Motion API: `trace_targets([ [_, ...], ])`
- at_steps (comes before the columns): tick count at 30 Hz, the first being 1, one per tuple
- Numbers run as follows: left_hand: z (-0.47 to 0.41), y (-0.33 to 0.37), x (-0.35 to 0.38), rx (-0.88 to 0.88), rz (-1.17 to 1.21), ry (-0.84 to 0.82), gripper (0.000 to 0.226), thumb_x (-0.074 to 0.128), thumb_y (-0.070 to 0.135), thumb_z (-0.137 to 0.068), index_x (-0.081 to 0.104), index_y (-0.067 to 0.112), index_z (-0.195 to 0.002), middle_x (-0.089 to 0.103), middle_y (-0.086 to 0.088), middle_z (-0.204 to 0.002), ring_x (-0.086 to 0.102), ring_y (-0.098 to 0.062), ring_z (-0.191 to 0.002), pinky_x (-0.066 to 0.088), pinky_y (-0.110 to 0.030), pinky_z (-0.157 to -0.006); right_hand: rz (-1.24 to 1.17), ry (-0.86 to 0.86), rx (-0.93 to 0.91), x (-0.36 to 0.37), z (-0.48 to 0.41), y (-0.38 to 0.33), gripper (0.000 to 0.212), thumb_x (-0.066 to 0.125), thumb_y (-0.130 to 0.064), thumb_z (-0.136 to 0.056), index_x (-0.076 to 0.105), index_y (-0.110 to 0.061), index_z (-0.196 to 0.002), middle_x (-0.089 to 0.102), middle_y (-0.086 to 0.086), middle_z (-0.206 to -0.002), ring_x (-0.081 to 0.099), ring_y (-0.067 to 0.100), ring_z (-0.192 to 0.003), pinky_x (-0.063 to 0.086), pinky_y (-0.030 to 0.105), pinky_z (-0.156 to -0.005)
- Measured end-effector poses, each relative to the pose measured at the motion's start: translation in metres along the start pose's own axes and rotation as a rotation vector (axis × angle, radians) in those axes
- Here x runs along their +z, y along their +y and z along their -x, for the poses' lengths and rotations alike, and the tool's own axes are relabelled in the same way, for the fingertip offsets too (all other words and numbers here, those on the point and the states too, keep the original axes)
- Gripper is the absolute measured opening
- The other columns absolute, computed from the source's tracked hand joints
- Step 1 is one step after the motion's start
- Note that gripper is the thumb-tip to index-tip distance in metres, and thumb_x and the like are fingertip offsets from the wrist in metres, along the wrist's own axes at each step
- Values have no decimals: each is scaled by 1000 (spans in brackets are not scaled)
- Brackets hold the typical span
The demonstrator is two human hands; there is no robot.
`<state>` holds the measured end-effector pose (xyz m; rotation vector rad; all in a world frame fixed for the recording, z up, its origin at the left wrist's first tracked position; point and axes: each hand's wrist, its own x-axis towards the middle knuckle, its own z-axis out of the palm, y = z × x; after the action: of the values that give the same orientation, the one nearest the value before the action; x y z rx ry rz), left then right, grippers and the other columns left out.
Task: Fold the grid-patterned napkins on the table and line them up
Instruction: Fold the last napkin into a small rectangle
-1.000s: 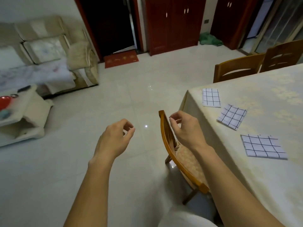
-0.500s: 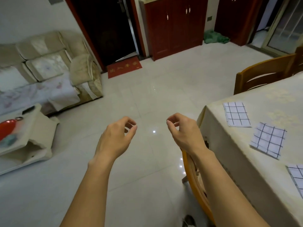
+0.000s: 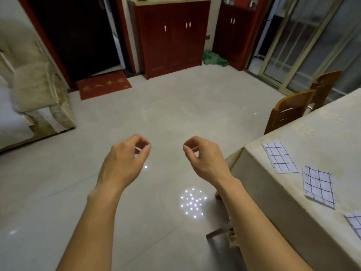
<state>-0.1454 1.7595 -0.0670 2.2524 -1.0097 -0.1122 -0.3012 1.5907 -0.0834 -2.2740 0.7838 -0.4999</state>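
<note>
- Left hand (image 3: 125, 163): bare forearm raised over the floor; fingers curled in, thumb tip close to the forefinger, nothing held.
- Right hand (image 3: 205, 159): mirrors the other, curled with thumb near forefinger, empty, just left of the table corner.
- Table (image 3: 322, 133): at right, draped in a pale cream cloth with a faint mottled pattern; rounded corner.
- Nearest napkin (image 3: 354, 223): white fabric, dark grid lines, lying flat; cut off by the right frame edge, shape cannot be told.
- Middle napkin (image 3: 318, 186): folded rectangle, same grid, flat near the table edge; long axis runs nearly straight up the view.
- Far napkin (image 3: 279, 157): folded rectangle nearest the corner; long axis slants up-left in the view. All three lie apart in a loose row.
- Floor (image 3: 175, 106): glossy pale tiles with light reflections.
- Two wooden chairs (image 3: 289, 112): at the table's far side.
- Sofa (image 3: 39, 90): beige, plush, at left.
- Doormat (image 3: 104, 87): red, rectangular.
- Cabinet (image 3: 172, 38): dark red wood, two doors.
</note>
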Motion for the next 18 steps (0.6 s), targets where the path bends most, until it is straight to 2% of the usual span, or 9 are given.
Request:
trace_targets([
  [5,-75,-9,0,121,2,-98,7,59,39,-100,64,34,-100,63,20,-94,65,-7,-89,54,-32,-75,-36,141,108,10,-37,-9,14,58,-32,-99,68,-25,-104,65,-21,-93,64,4,-92,51,21,-80],
  [9,-137,8,26,223,21,-189,5,59,41,-100,62,37,-99,60,26,-90,65,-5,-89,55,-33,-74,-11,223,218,-5,-72,13,14,58,-34,-99,68,-26,-103,62,-24,-89,64,3,-91,51,21,-78],
  [14,-228,45,61,333,18,-255,5,59,40,-100,63,37,-97,60,29,-88,64,-3,-90,56,-34,-75,9,366,230,-42,-152,46,14,58,-34,-99,68,-26,-104,61,-22,-89,63,2,-88,46,12,-73],
  [18,-300,76,81,409,-20,-282,6,59,41,-100,63,37,-99,62,26,-90,65,-5,-92,57,-35,-76,-13,434,248,-62,-212,69,13,59,-34,-99,68,-26,-102,60,-25,-86,64,3,-87,51,18,-76],
])
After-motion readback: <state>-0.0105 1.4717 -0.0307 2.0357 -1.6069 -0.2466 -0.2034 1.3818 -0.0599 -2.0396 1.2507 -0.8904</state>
